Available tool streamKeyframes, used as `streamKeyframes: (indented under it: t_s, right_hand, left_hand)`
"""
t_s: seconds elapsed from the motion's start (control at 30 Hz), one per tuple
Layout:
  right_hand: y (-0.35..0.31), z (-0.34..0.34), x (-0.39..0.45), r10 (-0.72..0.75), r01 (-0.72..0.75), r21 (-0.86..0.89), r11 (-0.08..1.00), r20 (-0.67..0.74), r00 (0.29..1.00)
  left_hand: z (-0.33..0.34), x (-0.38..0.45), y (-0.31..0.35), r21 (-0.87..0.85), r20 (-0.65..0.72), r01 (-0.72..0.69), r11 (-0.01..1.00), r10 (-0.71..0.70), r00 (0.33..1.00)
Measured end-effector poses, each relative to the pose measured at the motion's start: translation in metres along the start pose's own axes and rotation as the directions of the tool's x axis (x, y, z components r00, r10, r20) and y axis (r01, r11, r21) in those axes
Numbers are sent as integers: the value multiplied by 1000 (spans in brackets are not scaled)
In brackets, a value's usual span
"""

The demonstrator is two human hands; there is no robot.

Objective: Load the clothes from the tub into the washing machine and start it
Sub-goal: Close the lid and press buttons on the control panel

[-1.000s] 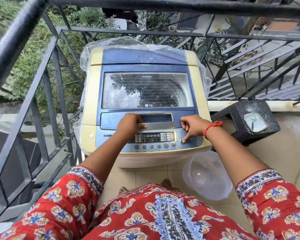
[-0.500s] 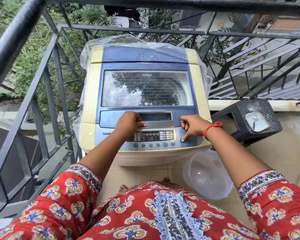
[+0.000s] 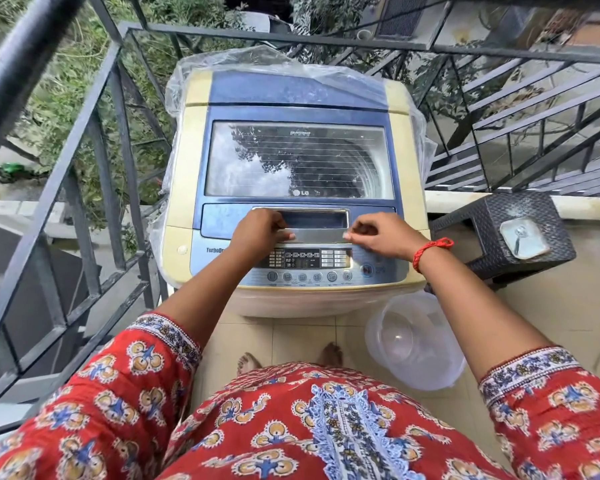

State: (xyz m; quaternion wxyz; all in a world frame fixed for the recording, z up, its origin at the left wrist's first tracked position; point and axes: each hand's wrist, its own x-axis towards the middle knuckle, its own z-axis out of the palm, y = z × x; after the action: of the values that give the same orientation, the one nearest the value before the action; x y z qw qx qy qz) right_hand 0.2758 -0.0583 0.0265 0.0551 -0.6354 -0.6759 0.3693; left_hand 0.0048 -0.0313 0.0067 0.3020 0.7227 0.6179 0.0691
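Your left hand [image 3: 257, 227] curls on the washing machine [image 3: 297, 98] lid handle [image 3: 317, 233]; beside it, your right hand [image 3: 383, 235] pinches the handle's edge.

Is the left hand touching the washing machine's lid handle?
Touching: the head view shows the left hand with fingers curled onto the silver lid handle.

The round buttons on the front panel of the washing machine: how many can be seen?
7: six in a row below the display, one larger to their right, under the right hand. The hands may hide more.
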Motion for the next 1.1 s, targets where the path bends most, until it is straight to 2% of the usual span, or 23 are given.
streamKeyframes:
  t_s: [0.13, 0.23, 0.33, 0.43, 0.5, 0.57, 0.63, 0.73, 0.83, 0.97, 1.1]
  right_hand:
    - [-22, 17, 2, -101, 121, 123, 985, -158, 982]
    - [-35, 32, 5, -140, 196, 235, 952, -237, 961]
    - [-42, 47, 8, -92, 180, 560, 809, -182, 979]
    - [-37, 54, 13, -107, 185, 656, 732, -157, 982]
    - [-31, 54, 19, -121, 188, 697, 692, -145, 982]
    - [-29, 52, 25, -139, 190, 722, 665, -130, 982]
    - [-29, 52, 30, -159, 207, 734, 646, -135, 978]
    - [-29, 54, 40, -206, 285, 691, 664, -198, 958]
    - [-27, 57, 48, -250, 330, 615, 716, -215, 944]
    - [-23, 56, 49, -248, 330, 578, 746, -219, 944]
    - [-21, 56, 54, -244, 318, 579, 751, -204, 948]
  left_hand:
    - [2, -6, 1, -4, -26, -34, 999, 33, 999]
    - [4, -15, -3, -110, -106, -117, 987, 106, 989]
    - [3, -20, -5, -253, -162, -155, 955, 116, 980]
    - [4, -17, -5, -361, -126, -122, 924, 82, 989]
    - [2, -9, -10, -534, -63, -77, 842, 51, 997]
    - [0, 0, -13, -679, -19, -39, 733, 36, 999]
    - [2, 6, -11, -741, 26, -16, 672, 52, 998]
    - [5, 10, -4, -731, 66, -41, 681, 130, 989]
    - [8, 12, -8, -749, 44, -87, 656, 181, 983]
    - [9, 8, -9, -664, 8, -179, 726, 247, 969]
    - [6, 9, -8, -655, -14, -209, 726, 265, 964]
